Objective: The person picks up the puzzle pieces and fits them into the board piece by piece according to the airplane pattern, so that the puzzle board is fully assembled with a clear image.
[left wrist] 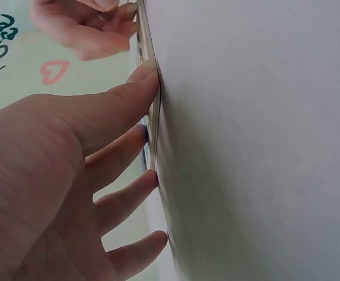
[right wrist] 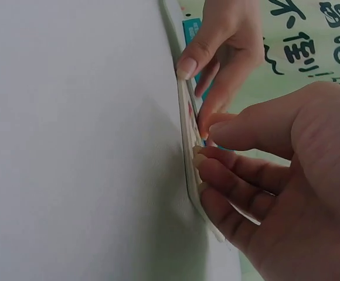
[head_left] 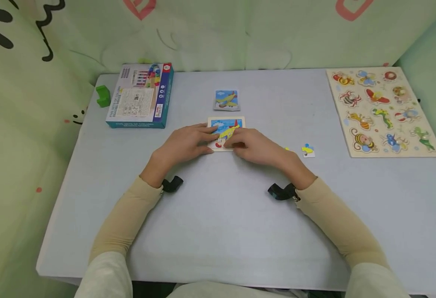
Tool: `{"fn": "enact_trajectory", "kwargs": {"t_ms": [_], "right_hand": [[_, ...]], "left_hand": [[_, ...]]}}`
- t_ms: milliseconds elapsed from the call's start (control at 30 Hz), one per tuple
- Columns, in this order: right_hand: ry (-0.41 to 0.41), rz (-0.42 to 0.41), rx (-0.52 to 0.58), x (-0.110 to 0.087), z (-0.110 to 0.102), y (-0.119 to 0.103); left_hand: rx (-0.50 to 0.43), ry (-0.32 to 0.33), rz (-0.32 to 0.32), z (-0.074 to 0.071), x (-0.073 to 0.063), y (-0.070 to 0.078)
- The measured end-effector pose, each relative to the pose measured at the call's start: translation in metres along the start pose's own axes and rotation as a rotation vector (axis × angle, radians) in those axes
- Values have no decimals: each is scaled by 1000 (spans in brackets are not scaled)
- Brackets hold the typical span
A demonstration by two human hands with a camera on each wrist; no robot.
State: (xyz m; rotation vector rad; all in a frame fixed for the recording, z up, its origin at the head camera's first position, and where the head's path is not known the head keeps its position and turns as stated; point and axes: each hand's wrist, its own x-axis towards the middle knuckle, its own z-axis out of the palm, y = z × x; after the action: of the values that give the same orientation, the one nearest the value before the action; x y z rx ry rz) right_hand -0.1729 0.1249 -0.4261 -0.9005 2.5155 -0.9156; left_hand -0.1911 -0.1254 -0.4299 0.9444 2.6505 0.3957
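Observation:
A small wooden-framed jigsaw puzzle [head_left: 221, 123] with a yellow airplane on a blue sky lies flat in front of me. My left hand [head_left: 185, 145] rests at its left side, fingers extended over the picture and thumb at the front edge, as the left wrist view shows. My right hand [head_left: 257, 145] is over the lower right part, its bent fingertips [right wrist: 200, 161] touching the puzzle and the thumb held above them. The palm and fingers hide part of the picture. Right of that hand lies a loose puzzle piece [head_left: 308, 150]; another yellow bit [head_left: 286, 148] shows behind the wrist.
Behind the puzzle lies a matching airplane picture [head_left: 227, 100]. A boxed game [head_left: 136, 101] sits at the back left beside a green block [head_left: 103, 96]. On the right is a wooden insect peg board [head_left: 357, 151]. A patterned green curtain [head_left: 218, 37] hangs behind the table [head_left: 236, 231].

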Motion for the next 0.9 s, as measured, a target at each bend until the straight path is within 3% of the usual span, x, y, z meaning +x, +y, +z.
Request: {"fn": "enact_trajectory", "kwargs": {"t_ms": [333,533,733,900], "right_hand": [[144,155,52,-38,-26,24],[107,296,-13,-68,-46,40],[50,285,-149,-89,-53,46],[29,304,-148,-93,-49,48]], "left_hand": [[-15,4,-12,1,1,1],[-19,3,-14,1,1,0],[-20,15,-9,2,1,-1],[-26,13,-8,2,1,-2]]}}
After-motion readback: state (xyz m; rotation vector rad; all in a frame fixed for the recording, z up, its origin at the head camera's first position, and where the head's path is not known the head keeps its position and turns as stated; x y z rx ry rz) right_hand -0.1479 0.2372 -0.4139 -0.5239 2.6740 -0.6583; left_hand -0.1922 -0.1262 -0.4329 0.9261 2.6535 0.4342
